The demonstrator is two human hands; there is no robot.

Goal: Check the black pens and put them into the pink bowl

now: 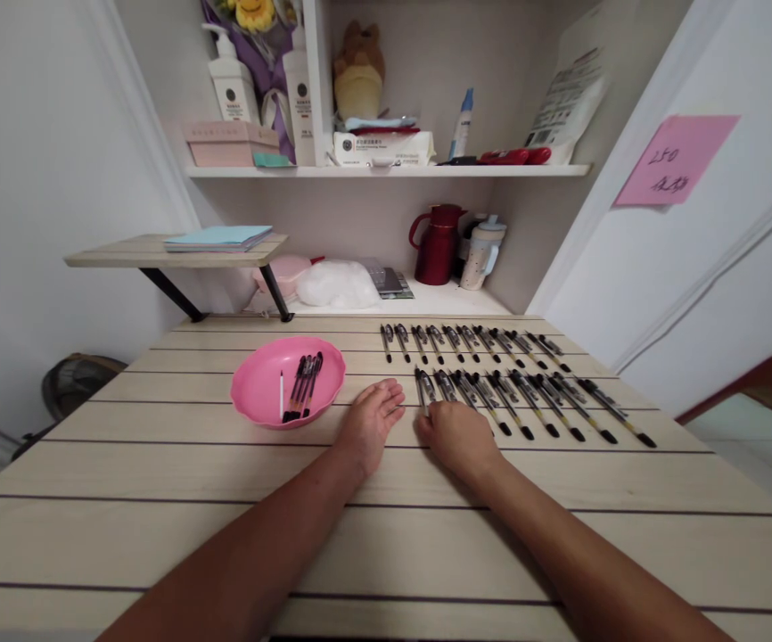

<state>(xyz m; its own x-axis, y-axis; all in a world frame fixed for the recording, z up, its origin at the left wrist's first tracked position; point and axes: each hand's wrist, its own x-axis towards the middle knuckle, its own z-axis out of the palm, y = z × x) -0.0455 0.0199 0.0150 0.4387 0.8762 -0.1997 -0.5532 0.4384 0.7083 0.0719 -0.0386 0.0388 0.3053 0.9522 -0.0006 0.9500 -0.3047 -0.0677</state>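
My right hand [461,439] is closed over the lower end of a black-capped pen [420,385] at the left end of the front row. Its fingertips are partly hidden beneath the hand. My left hand [373,421] rests on its side on the table, empty, fingers loosely stretched and palm turned to the right. To its left stands a pink bowl [252,385] with a wavy rim. Inside lie several black-capped pens [304,382] and one thin white stick-like piece [282,394]. Pens fill two slanted rows, a back row [472,343] and a front row [546,401].
The slatted wooden table [386,544] meets a white shelf unit at the back. A small raised stand [111,254] with blue paper sits at the back left. Behind are a dark red jug [438,245], a cup [485,254] and a white plastic bag [339,283].
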